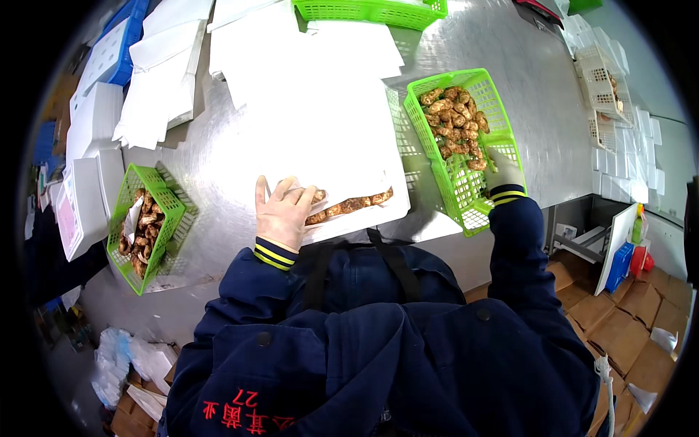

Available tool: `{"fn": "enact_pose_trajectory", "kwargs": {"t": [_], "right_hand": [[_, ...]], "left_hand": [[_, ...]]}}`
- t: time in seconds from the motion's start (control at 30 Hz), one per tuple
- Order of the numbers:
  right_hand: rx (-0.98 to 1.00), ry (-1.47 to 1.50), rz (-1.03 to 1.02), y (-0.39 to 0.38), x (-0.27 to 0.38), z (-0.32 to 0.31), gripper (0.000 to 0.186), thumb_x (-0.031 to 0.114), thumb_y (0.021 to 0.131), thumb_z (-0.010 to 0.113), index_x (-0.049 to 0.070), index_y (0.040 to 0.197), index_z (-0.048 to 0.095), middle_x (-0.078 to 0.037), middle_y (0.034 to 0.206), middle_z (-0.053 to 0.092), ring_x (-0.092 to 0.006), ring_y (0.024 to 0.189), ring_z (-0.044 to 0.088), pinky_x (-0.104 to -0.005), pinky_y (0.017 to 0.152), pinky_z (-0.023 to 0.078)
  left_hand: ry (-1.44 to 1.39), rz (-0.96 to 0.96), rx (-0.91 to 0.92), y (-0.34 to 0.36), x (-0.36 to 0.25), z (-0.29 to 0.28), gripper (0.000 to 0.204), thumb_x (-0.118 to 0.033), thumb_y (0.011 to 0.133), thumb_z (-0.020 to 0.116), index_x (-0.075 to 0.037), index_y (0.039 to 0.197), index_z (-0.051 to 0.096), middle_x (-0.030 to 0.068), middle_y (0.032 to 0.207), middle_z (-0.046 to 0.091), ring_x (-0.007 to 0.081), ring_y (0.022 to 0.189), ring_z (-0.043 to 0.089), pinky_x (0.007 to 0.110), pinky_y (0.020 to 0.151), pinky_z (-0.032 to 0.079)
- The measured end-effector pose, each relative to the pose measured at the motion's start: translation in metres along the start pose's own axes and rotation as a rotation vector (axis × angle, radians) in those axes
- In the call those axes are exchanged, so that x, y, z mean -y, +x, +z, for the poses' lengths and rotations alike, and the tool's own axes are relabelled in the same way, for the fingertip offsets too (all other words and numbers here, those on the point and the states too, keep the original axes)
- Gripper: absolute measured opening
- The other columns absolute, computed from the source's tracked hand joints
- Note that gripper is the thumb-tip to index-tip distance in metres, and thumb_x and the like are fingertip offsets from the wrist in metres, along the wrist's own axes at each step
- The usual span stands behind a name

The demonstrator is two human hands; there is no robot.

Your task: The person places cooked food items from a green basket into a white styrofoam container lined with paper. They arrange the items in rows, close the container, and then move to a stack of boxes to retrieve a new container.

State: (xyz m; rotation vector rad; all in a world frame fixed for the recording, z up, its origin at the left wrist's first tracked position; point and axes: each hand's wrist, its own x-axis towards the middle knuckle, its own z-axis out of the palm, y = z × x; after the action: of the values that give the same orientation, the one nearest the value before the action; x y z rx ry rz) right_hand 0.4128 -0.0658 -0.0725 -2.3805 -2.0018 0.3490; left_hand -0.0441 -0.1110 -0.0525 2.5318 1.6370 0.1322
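My left hand (284, 213), in a pale thin glove, lies with its fingers spread at the near left corner of a white box (399, 210). A row of brown knobbly mushrooms (352, 207) runs along the box's near side. White paper (320, 124) covers the rest of it. One mushroom shows right beside my left fingertips. My right hand (505, 172), also gloved, reaches into a green plastic basket (502, 124) from its right side. Its fingers are next to a heap of mushrooms (453, 120) and partly hidden, so their grip is unclear.
Another green basket (172, 191) with mushrooms stands at the table's left edge. White foam boxes (102, 120) are stacked beyond it, near white sheets (164, 80). A further green basket (371, 12) sits at the far edge. Flattened cardboard (619, 320) covers the floor at right.
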Motion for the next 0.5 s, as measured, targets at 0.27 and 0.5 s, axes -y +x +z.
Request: {"fn": "enact_pose_trajectory", "kwargs": {"t": [0.27,0.5], "right_hand": [[0.16,-0.324,0.068,0.013,0.012,0.048,0.03,0.018,0.083,0.061,0.02,0.112,0.062,-0.011,0.103,0.067,-0.0322,0.093,0.066,-0.043,0.078,0.054],[0.311,1.107,-0.696,-0.018,0.193,-0.027,0.035,-0.009,0.08,0.062,0.001,0.113,0.063,-0.013,0.104,0.068,-0.0192,0.093,0.067,-0.0278,0.079,0.055]], "left_hand": [[-0.014,0.002,-0.021,0.004,-0.002,-0.013,0.035,-0.019,0.082,0.066,-0.016,0.117,0.061,-0.0026,0.111,0.063,0.0161,0.12,0.05,0.055,0.106,0.031],[-0.012,-0.048,0.049,-0.002,-0.003,-0.006,0.034,-0.017,0.083,0.063,-0.015,0.117,0.061,-0.0002,0.107,0.065,0.0186,0.122,0.049,0.056,0.106,0.029]]}}
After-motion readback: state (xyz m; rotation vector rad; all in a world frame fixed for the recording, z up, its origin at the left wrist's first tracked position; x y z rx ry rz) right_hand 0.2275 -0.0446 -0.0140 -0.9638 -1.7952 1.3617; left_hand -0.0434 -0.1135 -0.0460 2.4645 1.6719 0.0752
